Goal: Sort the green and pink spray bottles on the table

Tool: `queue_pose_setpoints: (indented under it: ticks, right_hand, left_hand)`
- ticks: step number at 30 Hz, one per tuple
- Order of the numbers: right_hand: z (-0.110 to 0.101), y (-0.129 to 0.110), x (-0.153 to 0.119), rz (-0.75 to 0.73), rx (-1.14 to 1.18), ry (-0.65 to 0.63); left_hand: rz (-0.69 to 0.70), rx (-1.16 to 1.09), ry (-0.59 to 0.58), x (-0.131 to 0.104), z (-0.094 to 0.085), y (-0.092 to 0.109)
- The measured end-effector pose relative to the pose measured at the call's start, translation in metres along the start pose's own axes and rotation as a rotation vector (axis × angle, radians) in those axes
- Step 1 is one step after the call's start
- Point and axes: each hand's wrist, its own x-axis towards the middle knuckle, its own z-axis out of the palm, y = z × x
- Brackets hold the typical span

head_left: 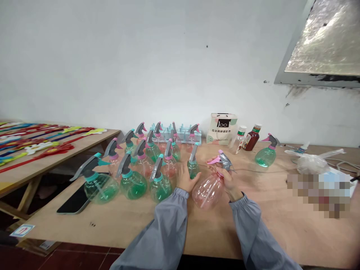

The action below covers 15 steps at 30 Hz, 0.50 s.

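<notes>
Between the thumb and fingers of my left hand (186, 179) stands a green spray bottle (193, 168) with a grey head; the hand is curved against it. My right hand (227, 180) is closed around the neck of a clear pink spray bottle (207, 192), just under its grey and pink head. That bottle leans with its top to the right. Left of my hands, several green bottles (133, 185) and pink bottles (144, 165) stand grouped in rows, some with green liquid inside.
A black phone (73, 200) lies at the left. Behind are a light blue rack (184, 135), a paper bag (221, 129) and a sauce bottle (251, 139). Another green spray bottle (266, 155) and a plastic bag (311, 163) are at the right. A side table (84, 144) holds colourful items.
</notes>
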Motion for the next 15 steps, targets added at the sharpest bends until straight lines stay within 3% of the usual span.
queue_pose_setpoints:
  ticks: [3,8,15]
  right_hand:
    - [-0.0009,0.0039,-0.0002,0.04,0.008,-0.005]
    - [-0.0008,0.0044,-0.0018,-0.02,0.018,0.135]
    - [0.0022,-0.0015,-0.0023,0.008,-0.009,0.024]
  left_hand:
    - [0.005,0.003,0.0,0.0004,0.0006,0.0002]
    - [-0.009,0.037,-0.008,0.0009,-0.0013,0.0022]
    - [0.009,0.038,-0.015,0.0006,-0.003,0.0025]
